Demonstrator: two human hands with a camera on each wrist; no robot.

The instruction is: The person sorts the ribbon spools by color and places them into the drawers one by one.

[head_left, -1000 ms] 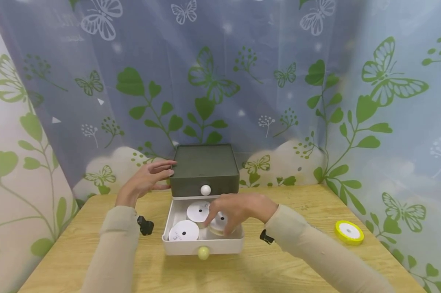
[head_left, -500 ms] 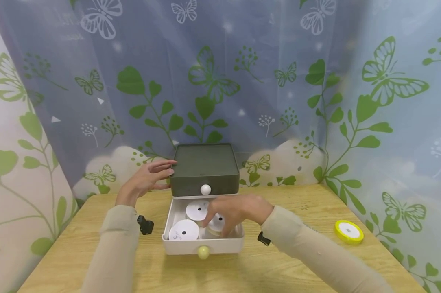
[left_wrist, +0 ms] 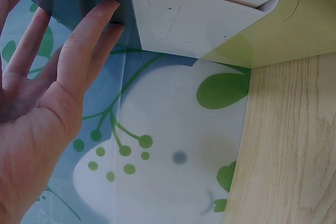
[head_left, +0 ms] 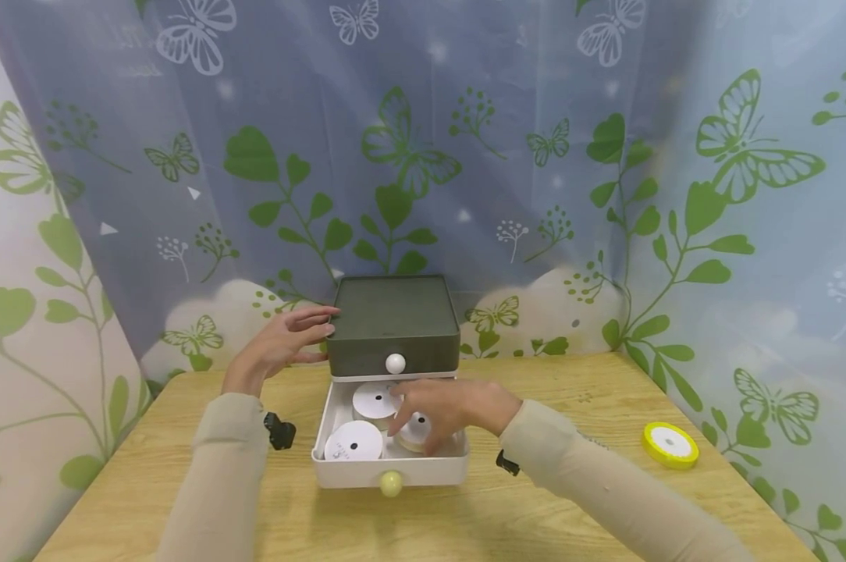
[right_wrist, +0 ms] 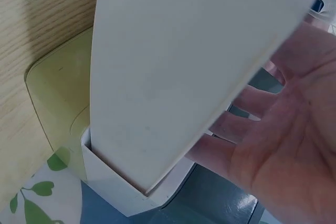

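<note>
My left hand [head_left: 271, 347] rests its fingertips on the left side of a dark green drawer box [head_left: 395, 308]; the left wrist view shows those fingers [left_wrist: 79, 51] extended against the box's edge. Below the box's upper part, a white drawer [head_left: 426, 474] with a yellow-green knob [head_left: 391, 484] is pulled out. Inside it lie white-faced ribbon spools: one at the back [head_left: 375, 400], one at front left [head_left: 353, 443]. Reaching in from the right, my right hand [head_left: 454, 402] pinches the right-hand spool [head_left: 416, 432] between thumb and fingers. The drawer wall [right_wrist: 173, 77] hides the fingertips in the right wrist view.
A yellow ribbon spool [head_left: 670, 446] lies flat at the right of the wooden table [head_left: 535, 515]. The upper drawer, with a white knob [head_left: 395, 364], is closed. A patterned curtain [head_left: 507, 195] hangs right behind the box.
My right hand has shifted slightly left with the right-hand spool. The back spool has slid a little back and left. My left hand stays in place.
</note>
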